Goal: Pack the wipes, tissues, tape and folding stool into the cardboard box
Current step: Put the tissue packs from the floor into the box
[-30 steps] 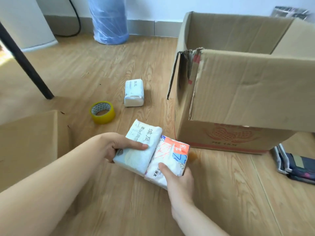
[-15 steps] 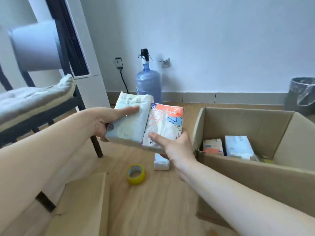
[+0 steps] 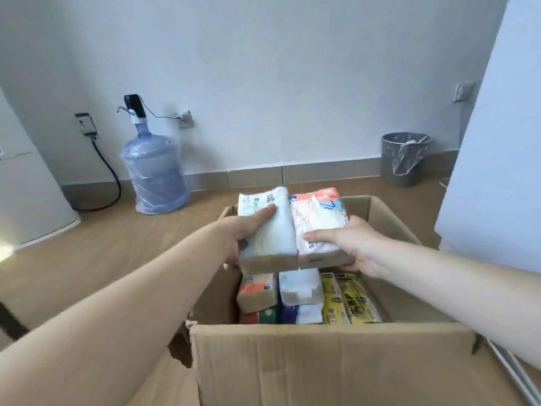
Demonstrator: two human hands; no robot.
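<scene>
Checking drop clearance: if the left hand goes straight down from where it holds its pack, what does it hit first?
Likely the orange-and-white pack lying in the cardboard box, roughly under the left hand and its white tissue pack. Depth is unclear from this view, so it could clip the box's left wall instead.

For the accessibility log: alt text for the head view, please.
Two hands, left hand and right hand, hold two tissue packs side by side above an open cardboard box already holding several packs. A water jug and bin stand by the wall.
</scene>
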